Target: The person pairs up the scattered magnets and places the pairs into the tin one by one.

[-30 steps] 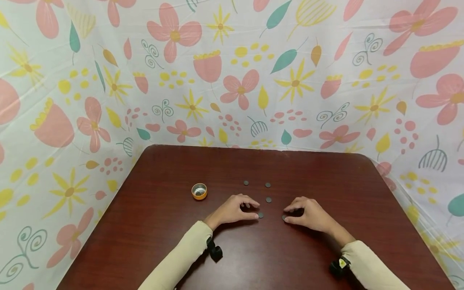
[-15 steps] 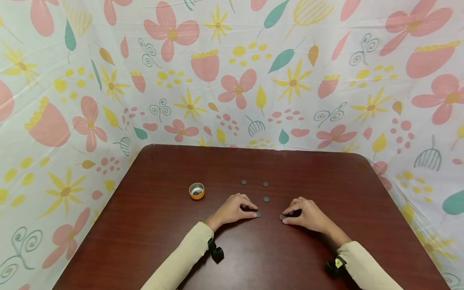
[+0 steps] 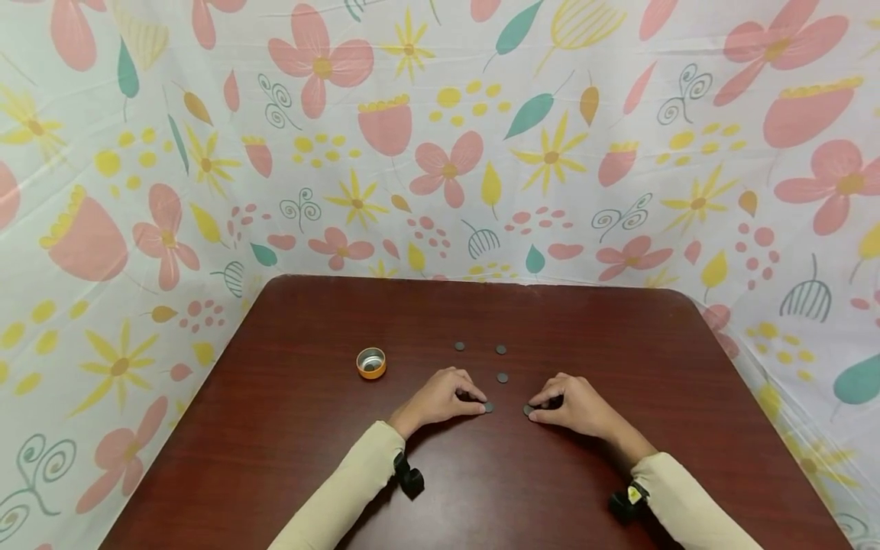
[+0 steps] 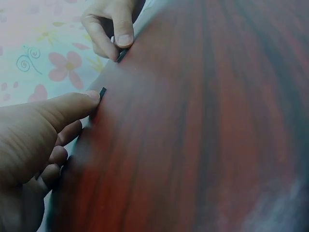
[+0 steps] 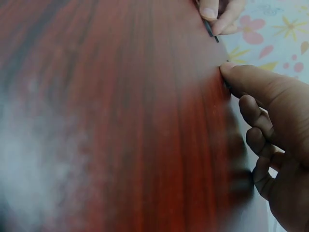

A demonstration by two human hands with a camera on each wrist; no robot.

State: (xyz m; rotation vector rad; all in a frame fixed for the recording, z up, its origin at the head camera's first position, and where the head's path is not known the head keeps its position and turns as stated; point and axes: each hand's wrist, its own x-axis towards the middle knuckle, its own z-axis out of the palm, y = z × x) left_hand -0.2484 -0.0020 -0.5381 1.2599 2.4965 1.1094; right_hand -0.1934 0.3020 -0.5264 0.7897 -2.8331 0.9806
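Note:
My left hand pinches a small dark grey disc at its fingertips, low over the table or on it. Facing it from the right, my right hand holds a similar disc between thumb and forefinger. A short gap separates the two discs. In the left wrist view, the left thumb lies against the thin edge of its disc, and the other hand's disc shows beyond. The right wrist view mostly hides the right disc behind the thumb. Three more discs, one of them nearest, lie flat behind the hands.
A small round tin with an orange outside and silver inside stands left of the discs, something dark at its bottom. The brown wooden table reaches back to a flower-printed cloth. Black wrist cameras hang under both sleeves.
My right hand has moved slightly left with its disc, closer to the left hand. The fingers of the right hand have drawn nearer round the disc. The left hand has hardly moved.

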